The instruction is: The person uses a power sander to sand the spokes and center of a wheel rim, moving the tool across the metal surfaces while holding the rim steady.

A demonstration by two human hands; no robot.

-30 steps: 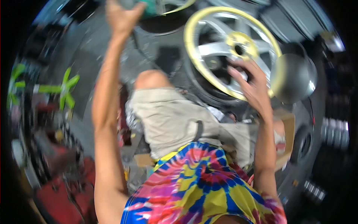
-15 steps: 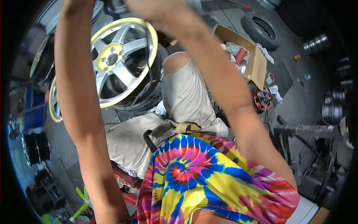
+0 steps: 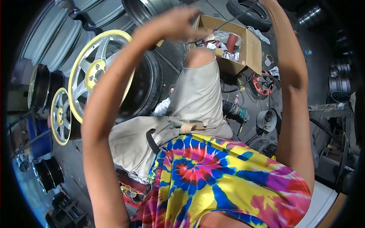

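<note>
My left hand (image 3: 178, 24), blurred by motion, is near the top, in front of the cardboard box. Its lower fingers are round a thin dark cable (image 3: 228, 21); its thumb side stands apart. The cable rises to the right toward my right hand (image 3: 267, 2), which is mostly cut off by the top edge, so its fingers are hidden. Left of my knee, a silver wheel rim with a yellow edge (image 3: 96, 73) leans by a black tire (image 3: 155, 81), partly behind my left forearm.
The cardboard box (image 3: 254, 51) holds a red cylinder and crumpled wrapping. Another tire (image 3: 249, 16) lies behind it. A red reel (image 3: 263, 83), a green-and-black power tool (image 3: 236, 111) and a metal can (image 3: 266, 120) are on the floor at right. More rims (image 3: 47, 40) stand at upper left.
My hands have moved apart, the right one far to the right. The cable, which hung over the yellow-edged rim, now stretches between them across the box. The view has shifted.
</note>
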